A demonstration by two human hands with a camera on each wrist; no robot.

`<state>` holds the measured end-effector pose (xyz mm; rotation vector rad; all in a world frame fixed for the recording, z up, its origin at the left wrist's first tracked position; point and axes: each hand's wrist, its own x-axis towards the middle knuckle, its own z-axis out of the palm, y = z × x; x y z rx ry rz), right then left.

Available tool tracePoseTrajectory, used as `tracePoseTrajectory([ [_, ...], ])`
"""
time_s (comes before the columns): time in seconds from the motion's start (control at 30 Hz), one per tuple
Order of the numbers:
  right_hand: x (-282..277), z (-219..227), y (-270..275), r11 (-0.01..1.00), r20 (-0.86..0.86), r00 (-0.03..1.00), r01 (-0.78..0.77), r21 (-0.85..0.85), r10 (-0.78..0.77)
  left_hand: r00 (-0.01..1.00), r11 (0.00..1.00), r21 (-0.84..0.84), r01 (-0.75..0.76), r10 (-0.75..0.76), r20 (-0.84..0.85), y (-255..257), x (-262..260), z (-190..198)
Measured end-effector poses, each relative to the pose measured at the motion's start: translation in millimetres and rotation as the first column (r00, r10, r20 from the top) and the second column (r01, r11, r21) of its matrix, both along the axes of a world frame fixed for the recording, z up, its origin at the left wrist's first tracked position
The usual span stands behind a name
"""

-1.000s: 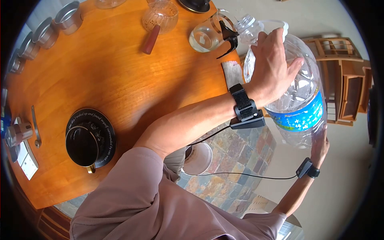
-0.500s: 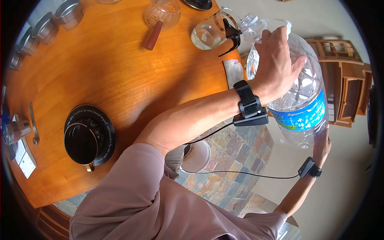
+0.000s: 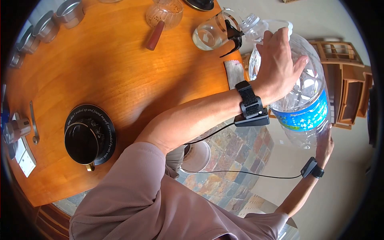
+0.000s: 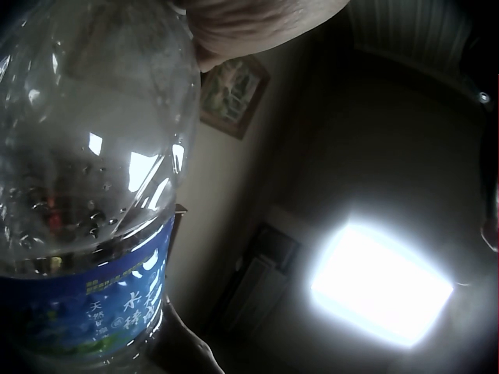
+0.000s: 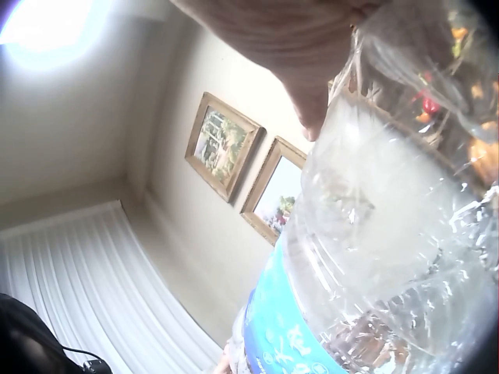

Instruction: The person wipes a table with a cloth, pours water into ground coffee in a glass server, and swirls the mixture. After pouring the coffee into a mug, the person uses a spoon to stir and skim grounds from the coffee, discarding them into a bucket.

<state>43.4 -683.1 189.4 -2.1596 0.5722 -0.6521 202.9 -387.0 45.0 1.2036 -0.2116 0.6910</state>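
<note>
A large clear bottle (image 3: 306, 86) with a blue label is held tilted, its mouth at the rim of a glass pitcher (image 3: 209, 37) with a black handle. Clear liquid lies in the pitcher. My left hand (image 3: 278, 68) grips the bottle near its neck and white carrying loop, thumb spread along the side. Low on the bottle, my right hand (image 3: 325, 147) supports the base end with extended fingers, partly hidden behind it. Each wrist view shows its own hand, left (image 4: 257, 23) and right (image 5: 273, 47), above the clear plastic (image 4: 93, 148).
On the wooden table (image 3: 120, 72) are a black cup (image 3: 81, 144) on a saucer, a red-handled glass pot (image 3: 165, 16), several metal cups (image 3: 46, 27), a spoon (image 3: 34, 124) and a grey cloth (image 3: 234, 74). A white bucket (image 3: 198, 158) stands on the floor.
The view has shifted slightly, so that table items and both hands with the bottle appear a little displaced. The grips and the bottle's place at the pitcher look unchanged.
</note>
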Motion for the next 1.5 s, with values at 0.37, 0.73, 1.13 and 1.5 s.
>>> tracePoseTrajectory([
  [0.37,-0.7,6.8,-5.1,0.989,-0.103,0.992,0.060,-0.139,-0.074,1.000,1.000,0.017,-0.015,0.015,0.001,0.5,-0.6,-7.2],
  [0.73,0.7,8.3,-1.8,0.987,-0.090,0.995,0.020,-0.158,-0.035,0.999,0.999,0.019,-0.034,0.034,-0.011,0.2,-0.8,-9.8],
  [1.13,1.8,6.1,4.2,0.987,-0.066,0.996,0.045,-0.153,-0.056,1.000,1.000,0.006,-0.004,0.005,-0.023,0.5,-1.8,-12.8],
  [1.5,4.8,8.2,5.8,0.964,-0.081,0.989,0.098,-0.246,-0.121,0.999,0.999,-0.011,0.037,-0.037,0.002,5.3,-2.2,-15.1],
])
